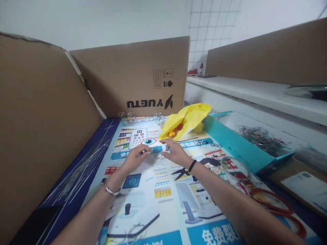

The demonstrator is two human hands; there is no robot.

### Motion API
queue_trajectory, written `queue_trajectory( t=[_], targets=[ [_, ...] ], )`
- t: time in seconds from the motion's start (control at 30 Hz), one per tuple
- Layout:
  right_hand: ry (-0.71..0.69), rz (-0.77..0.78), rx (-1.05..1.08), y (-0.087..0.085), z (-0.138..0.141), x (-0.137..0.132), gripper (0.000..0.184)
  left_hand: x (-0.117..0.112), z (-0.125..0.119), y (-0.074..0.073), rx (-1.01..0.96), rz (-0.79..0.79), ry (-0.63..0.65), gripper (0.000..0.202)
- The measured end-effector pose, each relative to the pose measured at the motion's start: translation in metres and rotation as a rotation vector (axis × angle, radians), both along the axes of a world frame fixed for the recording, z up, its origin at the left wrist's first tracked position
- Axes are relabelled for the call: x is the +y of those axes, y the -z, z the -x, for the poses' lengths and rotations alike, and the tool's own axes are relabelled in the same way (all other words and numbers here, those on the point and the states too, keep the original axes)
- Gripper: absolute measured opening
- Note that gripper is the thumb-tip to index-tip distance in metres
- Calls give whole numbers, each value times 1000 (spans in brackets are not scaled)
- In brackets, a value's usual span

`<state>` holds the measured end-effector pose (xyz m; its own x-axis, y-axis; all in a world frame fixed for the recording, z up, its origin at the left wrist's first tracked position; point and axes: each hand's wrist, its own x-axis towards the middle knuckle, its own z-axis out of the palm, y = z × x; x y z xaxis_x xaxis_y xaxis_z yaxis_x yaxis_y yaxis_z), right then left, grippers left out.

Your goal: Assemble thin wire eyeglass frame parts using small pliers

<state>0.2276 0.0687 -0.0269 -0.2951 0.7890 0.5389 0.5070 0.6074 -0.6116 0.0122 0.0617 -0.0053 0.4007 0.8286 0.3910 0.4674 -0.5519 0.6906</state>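
My left hand and my right hand meet over a printed poster that covers the table. Their fingertips are pinched together around a small thin wire piece held between them; I cannot make out its exact shape. A silver bangle sits on my left wrist and a black band on my right wrist. A few thin wire rings lie on the poster just below the hands. Small black scissors rest under my right forearm.
Cardboard walls stand at the left and back. A yellow plastic bag lies behind the hands. A teal box with tangled wire pieces sits at the right. Red wire loops and a bundle of straight wires lie on the table.
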Motion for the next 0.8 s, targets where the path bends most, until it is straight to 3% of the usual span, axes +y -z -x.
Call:
queue_trajectory(
  t=[0.17, 0.53, 0.8],
  targets=[
    [-99, 19, 3, -2, 1, -1, 42, -2, -1, -3, 21, 0, 52, 10],
    [-82, 59, -60, -1, 5, -4, 34, -8, -10, -5, 79, -64, 68, 11],
    [-52, 71, -56, -1, 6, -7, 27, -12, -17, 7, 115, -147, -56, 9]
  ],
)
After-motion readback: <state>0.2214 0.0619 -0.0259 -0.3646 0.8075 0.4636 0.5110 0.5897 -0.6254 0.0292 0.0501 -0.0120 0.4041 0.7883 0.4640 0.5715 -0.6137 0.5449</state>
